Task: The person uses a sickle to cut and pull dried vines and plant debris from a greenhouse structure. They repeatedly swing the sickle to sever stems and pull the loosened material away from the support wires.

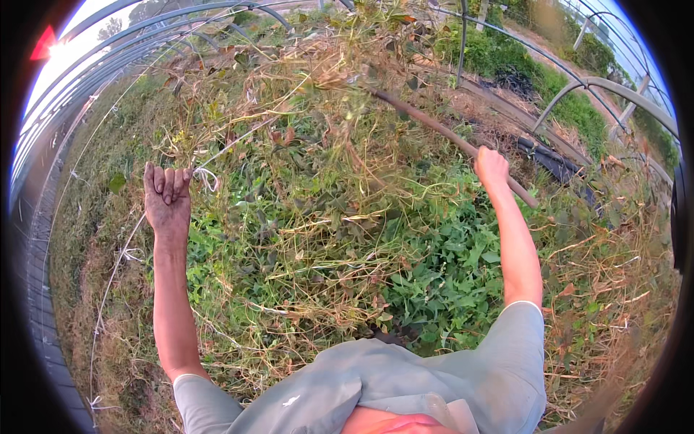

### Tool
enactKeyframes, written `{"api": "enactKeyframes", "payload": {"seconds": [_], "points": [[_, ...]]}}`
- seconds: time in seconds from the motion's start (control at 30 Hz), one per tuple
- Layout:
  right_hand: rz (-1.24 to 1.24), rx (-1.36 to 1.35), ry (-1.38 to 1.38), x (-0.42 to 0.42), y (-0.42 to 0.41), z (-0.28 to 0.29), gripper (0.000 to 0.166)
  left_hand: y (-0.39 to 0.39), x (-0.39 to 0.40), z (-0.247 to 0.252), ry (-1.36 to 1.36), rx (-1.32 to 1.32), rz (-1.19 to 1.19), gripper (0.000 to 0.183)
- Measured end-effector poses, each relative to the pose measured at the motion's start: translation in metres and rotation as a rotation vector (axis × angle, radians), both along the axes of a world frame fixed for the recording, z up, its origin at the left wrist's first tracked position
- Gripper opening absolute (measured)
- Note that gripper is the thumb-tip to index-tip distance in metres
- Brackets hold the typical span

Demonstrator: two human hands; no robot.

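My left hand is raised at the left with its fingers curled around a thin white cord, which runs up to the right from it and bears a knotted loop beside the hand. My right hand grips a brown wooden pole near its lower end. The pole slants up to the left, and its far end is lost among dry vines. Before me hang and lie tangled yellow and brown vines over green leafy plants.
Curved metal greenhouse hoops arch at the upper left, and more hoops stand at the upper right. A knotted white string runs down the left side. Black plastic sheeting lies beyond my right hand.
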State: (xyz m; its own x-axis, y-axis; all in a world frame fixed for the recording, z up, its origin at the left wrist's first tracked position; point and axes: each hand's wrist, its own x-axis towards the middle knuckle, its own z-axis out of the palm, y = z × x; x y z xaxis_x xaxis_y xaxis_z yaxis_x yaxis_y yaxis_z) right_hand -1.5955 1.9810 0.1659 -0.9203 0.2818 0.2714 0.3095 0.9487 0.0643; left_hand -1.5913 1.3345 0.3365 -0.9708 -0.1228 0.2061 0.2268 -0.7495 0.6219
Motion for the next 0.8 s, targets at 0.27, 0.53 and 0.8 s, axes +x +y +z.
{"api": "enactKeyframes", "payload": {"seconds": [0.27,0.53,0.8], "points": [[0.410,0.012,0.218,0.037,-0.075,-0.013,0.020,0.019,0.009,0.017,0.167,-0.056,0.003,0.051],[0.659,0.305,0.342,-0.032,-0.064,0.021,0.015,0.008,0.009,0.023,0.089,-0.027,0.045,0.050],[0.073,0.025,0.015,0.000,-0.001,0.016,0.015,0.006,0.005,0.001,0.112,0.047,0.076,0.050]]}}
